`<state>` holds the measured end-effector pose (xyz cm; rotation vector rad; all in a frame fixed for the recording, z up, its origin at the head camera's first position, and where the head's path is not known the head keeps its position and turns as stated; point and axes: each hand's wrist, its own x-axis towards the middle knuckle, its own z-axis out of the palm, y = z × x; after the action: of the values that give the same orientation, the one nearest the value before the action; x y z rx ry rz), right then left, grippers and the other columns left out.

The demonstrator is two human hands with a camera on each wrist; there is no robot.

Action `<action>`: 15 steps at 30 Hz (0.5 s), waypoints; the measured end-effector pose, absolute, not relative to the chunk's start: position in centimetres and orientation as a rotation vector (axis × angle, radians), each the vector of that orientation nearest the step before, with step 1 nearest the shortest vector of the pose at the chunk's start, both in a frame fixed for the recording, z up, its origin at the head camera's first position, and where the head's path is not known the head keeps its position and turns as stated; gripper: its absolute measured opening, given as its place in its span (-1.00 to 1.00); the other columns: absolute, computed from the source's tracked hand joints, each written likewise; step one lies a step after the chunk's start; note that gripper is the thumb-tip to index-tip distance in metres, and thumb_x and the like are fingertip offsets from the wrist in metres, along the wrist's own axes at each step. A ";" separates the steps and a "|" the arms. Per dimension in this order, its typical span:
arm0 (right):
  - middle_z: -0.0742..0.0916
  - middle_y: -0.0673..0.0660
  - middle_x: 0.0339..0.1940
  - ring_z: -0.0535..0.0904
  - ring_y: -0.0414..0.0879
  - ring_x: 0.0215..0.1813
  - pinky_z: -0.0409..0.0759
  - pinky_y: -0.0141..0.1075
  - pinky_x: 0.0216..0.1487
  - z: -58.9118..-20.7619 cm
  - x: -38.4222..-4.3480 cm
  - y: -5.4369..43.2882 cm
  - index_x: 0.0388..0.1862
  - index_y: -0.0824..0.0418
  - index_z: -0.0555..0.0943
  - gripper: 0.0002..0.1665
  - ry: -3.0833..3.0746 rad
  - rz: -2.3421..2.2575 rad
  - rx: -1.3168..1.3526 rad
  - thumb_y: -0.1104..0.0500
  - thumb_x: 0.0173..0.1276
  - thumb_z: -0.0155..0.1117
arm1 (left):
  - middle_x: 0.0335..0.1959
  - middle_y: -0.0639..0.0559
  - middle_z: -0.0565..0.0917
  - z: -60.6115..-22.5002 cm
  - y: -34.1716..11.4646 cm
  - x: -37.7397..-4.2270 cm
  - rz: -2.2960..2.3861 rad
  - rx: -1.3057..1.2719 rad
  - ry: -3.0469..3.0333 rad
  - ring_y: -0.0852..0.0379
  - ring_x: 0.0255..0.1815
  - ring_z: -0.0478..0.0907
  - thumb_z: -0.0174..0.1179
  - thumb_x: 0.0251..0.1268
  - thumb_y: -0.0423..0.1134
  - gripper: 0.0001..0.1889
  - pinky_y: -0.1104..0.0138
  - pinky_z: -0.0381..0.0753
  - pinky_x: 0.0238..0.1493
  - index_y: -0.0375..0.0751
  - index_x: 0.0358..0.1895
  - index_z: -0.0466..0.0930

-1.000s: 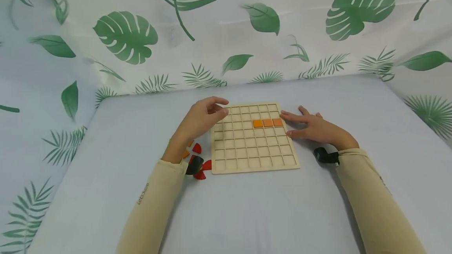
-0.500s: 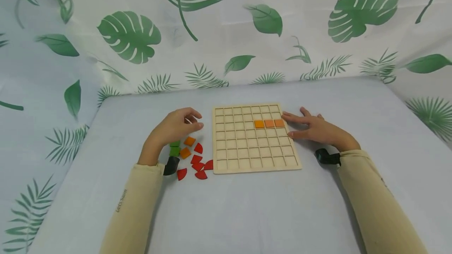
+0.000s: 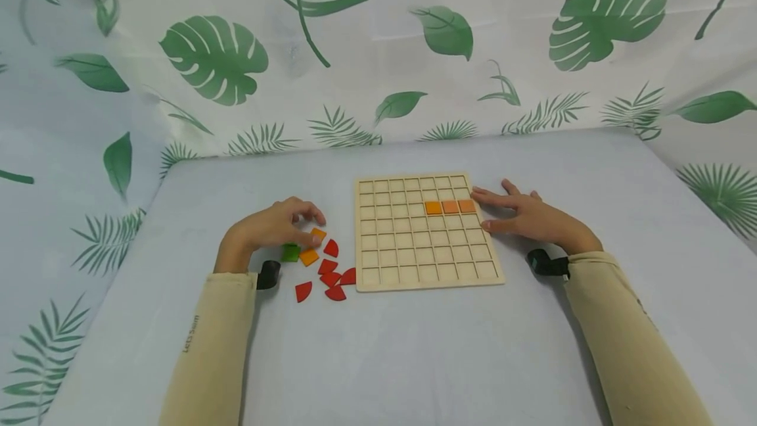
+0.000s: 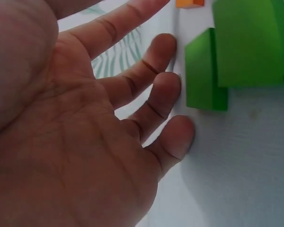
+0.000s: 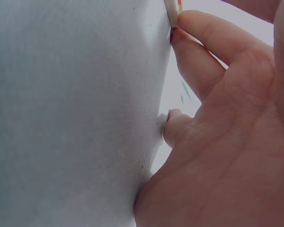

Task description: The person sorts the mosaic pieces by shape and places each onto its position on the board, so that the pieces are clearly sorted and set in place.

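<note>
- The pale wooden square grid board lies flat on the white-covered table.
- In the board's third row from its far edge, three small flat orange square tiles fill the three cells nearest its right side, one to a cell; the leftmost is the yellower orange.
- Left of the board, the left hand is low over loose pieces, its fingers loosely bent and apart. Its thumb overlaps an orange square piece; I cannot tell whether they touch.
- Also left of the board, partly under that hand, are glossy green blocks; the left wrist view shows two, close beside the fingertips.
- Another orange square piece lies between the green and the board's left side.
- Six flat red pieces, several of them quarter-circles, lie left of the board's near half; the closest is right by its edge.
- At the board's right side, the right hand rests with fingers spread, gripping nothing, index finger and thumb against the edge.
- Beyond the board hangs a white cloth backdrop printed with green leaves.
</note>
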<state>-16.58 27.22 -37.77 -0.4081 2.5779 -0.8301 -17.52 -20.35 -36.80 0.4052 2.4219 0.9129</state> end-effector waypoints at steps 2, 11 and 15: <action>0.14 0.20 0.78 -0.47 0.36 0.73 -0.63 0.43 0.49 -37.8 -16.6 27.2 0.72 0.16 0.28 -0.06 2.577 -0.829 -0.405 -0.12 0.52 0.40 | 0.26 -0.20 0.45 -36.8 -20.4 -17.6 0.895 0.409 2.429 -0.22 0.33 0.26 0.45 0.38 -0.13 -0.65 -0.10 0.44 0.28 -0.12 0.15 0.68; 0.14 0.19 0.78 -0.47 0.35 0.73 -0.62 0.43 0.49 -37.8 -16.7 27.1 0.72 0.15 0.27 -0.06 2.576 -0.825 -0.399 -0.12 0.52 0.40 | 0.11 -0.19 0.46 -37.3 -20.7 -17.7 0.894 0.433 2.478 -0.20 0.23 0.31 0.41 0.42 -0.24 -0.79 0.03 0.50 0.12 -0.16 0.01 0.64; 0.14 0.21 0.78 -0.46 0.37 0.73 -0.62 0.44 0.48 -37.8 -16.6 27.1 0.72 0.17 0.27 -0.06 2.578 -0.820 -0.407 -0.11 0.52 0.41 | 0.05 -0.19 0.47 -37.5 -20.9 -17.7 0.939 0.457 2.483 -0.20 0.17 0.34 0.40 0.42 -0.30 -0.78 0.06 0.50 0.07 -0.23 0.00 0.58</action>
<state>-16.64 27.07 -37.76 -0.4074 2.5784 -0.8201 -17.70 -20.87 -37.50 0.4567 2.4830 0.9394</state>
